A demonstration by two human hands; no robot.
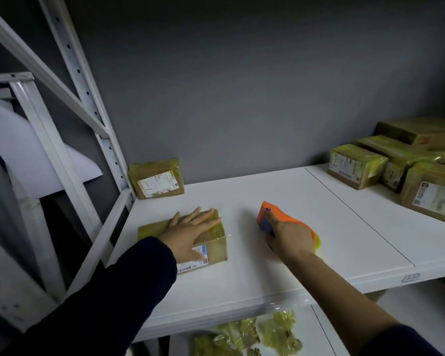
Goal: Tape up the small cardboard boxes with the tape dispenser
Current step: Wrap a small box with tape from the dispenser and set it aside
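Shelf [280, 227], white, spans the view from the rack post at the left to the right edge and carries all the work.

Group of boxes [355, 167], far right on the shelf: each looks wrapped in glossy yellowish tape and bears a label, so these are judged finished.

Crumpled yellowish film [254, 332], on the lower level near the viewer; what it belongs to cannot be told.

Single box [156, 178], far left against the wall beside the post: also covered in tape and judged finished.

Box in hand [213, 245], near left on the shelf, well apart from the others. Tape lies across its top; a white barcode label [190, 265] shows at its near edge.

Left hand [190, 227]: flat on top of this box, fingers straight and close together, pressing down.

Right hand [289, 235]: fingers curled round the orange tape dispenser [275, 213], which sits low over the shelf to the right of the box and apart from it.

Loose tape end [225, 236]: a thin clear strip juts past the right edge of the box, not yet pressed down.

Judgement: the strip on this box appears laid and cut, with smoothing left to do. Whether its other sides need tape is hidden. No untaped box is in view.
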